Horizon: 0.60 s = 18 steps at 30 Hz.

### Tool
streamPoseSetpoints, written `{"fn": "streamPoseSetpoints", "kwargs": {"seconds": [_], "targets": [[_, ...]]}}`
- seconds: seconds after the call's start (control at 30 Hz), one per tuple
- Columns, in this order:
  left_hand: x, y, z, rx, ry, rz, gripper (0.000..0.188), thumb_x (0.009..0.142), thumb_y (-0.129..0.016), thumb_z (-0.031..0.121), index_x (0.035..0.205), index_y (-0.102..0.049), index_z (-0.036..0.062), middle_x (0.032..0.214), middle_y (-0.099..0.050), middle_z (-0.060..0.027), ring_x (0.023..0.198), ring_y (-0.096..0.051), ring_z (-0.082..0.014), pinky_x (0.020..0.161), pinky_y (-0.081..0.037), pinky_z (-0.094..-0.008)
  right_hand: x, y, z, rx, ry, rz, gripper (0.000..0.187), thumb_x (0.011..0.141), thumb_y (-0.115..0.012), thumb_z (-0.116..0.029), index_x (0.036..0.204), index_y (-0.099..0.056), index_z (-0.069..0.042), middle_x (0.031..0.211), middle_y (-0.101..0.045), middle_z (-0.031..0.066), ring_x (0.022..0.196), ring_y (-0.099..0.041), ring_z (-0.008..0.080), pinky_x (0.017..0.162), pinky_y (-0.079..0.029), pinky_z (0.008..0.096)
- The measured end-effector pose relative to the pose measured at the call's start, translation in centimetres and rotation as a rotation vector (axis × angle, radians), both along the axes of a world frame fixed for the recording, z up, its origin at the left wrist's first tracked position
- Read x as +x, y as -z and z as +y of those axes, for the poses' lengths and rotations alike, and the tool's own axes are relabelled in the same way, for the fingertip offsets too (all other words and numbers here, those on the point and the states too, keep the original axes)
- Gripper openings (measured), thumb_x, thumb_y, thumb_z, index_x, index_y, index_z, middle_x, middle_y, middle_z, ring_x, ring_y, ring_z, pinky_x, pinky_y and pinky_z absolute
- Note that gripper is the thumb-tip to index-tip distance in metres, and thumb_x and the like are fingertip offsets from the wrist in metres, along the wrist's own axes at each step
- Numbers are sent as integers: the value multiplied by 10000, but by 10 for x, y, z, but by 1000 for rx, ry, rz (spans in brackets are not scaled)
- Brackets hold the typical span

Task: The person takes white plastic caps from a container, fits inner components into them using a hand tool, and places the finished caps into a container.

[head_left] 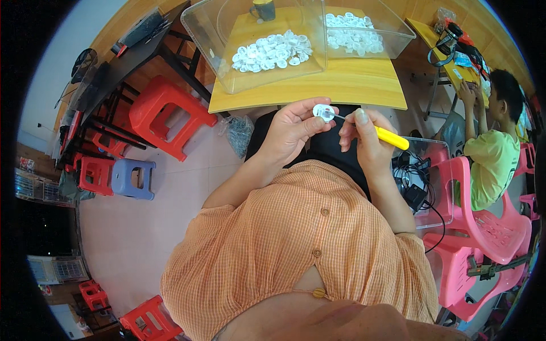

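Observation:
Above my lap, just off the table's near edge, my left hand (287, 133) pinches a small white oval plastic piece (322, 111) between thumb and fingers. My right hand (371, 141) is closed around a yellow-handled tool (393, 138) with a thin metal shaft. The shaft points left and its tip meets the white piece; the exact shape of the tip is too small to tell. Beyond my hands, many similar white pieces (273, 52) lie heaped in a clear plastic bin (250, 85). More white pieces (352, 35) are in a second clear bin (398, 41) to its right.
The bins stand on a yellow table (364, 85); a dark mug (263, 10) is at the back. Red stools (165, 116) and a blue stool (133, 177) are on the left. On the right are a tub of black cables (418, 196), pink chairs (483, 227) and a seated person (495, 148).

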<state>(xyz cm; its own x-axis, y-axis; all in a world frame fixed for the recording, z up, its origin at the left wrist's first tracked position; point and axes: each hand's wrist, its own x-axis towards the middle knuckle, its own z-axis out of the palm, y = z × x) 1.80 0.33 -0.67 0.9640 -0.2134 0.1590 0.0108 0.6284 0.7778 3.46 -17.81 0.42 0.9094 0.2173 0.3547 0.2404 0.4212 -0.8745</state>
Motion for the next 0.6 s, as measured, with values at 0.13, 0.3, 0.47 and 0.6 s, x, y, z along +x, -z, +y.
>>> {"fn": "streamPoseSetpoints", "kwargs": {"seconds": [0.13, 0.3, 0.47, 0.6], "targets": [[-2, 2, -4, 35, -21, -18, 399, 878, -640, 69, 1255, -531, 2, 1173, -612, -169, 993, -639, -190, 894, -525, -307, 0, -1, 1, -20, -5, -25, 234, 946, -568, -195, 862, -618, 17, 705, -624, 82, 541, -565, 114, 484, -465, 238], [-1, 3, -4, 38, 1, -33, 408, 875, -645, 79, 1258, -531, -7, 1167, -615, -162, 985, -641, -189, 885, -529, -304, -1, 0, 1, 21, 11, -10, 233, 947, -565, -194, 871, -615, 20, 704, -623, 84, 540, -567, 117, 479, -468, 241], [-2, 6, -3, 66, 7, -17, 411, 879, -641, 87, 1261, -529, -18, 1157, -621, -154, 973, -645, -189, 873, -535, -304, 1, 1, 1, 44, -20, 11, 239, 949, -561, -196, 876, -614, 25, 697, -622, 89, 533, -570, 123, 467, -469, 243], [-3, 3, -4, 53, 4, -17, 406, 889, -632, 98, 1263, -529, -19, 1153, -624, -149, 969, -646, -186, 870, -536, -301, 3, 2, -2, 59, -33, 5, 257, 953, -552, -219, 882, -610, 21, 692, -620, 96, 521, -573, 129, 453, -469, 243]]}}
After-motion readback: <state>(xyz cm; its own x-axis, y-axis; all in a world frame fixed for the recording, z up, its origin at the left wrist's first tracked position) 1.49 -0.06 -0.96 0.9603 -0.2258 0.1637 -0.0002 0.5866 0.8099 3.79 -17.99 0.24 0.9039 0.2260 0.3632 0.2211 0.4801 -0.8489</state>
